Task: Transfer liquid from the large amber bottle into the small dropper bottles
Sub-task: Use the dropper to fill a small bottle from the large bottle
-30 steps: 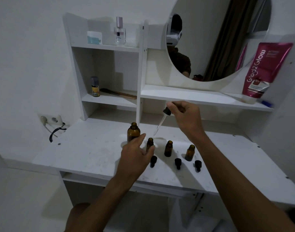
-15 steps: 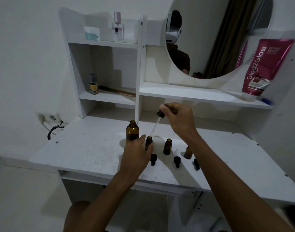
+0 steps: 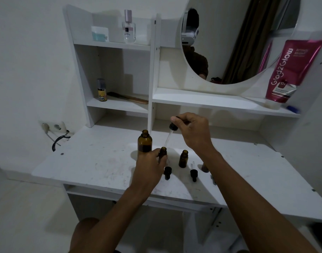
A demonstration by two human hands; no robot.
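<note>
Head camera looks down on a dropper (image 3: 170, 136) held aslant, its long axis running from the black bulb, up and to the right of the large amber bottle (image 3: 144, 142), down to a clear glass tip. That tip points down-left at the open mouth of the first small bottle (image 3: 163, 152) and sits just above it. The right hand (image 3: 193, 130) pinches the bulb between thumb and curled fingers. The left hand (image 3: 149, 167), in front of the large amber bottle, has its fingers curled round the first small bottle's lower body, keeping it upright just right of the large one.

The large amber bottle stands upright and uncapped, dark brown glass with a narrow neck. Further right of it stands a second small bottle (image 3: 183, 158), also open, and a third (image 3: 204, 168) mostly hidden behind the right forearm. Two black dropper caps (image 3: 167, 172) (image 3: 193, 174) lie nearer the viewer than these.

All rest on a scuffed white desk (image 3: 101, 161). Above and behind the large bottle rise white shelves, with a round mirror (image 3: 247, 42) and a pink tube (image 3: 291, 70) up to its right, and a wall socket (image 3: 53, 126) to its left.
</note>
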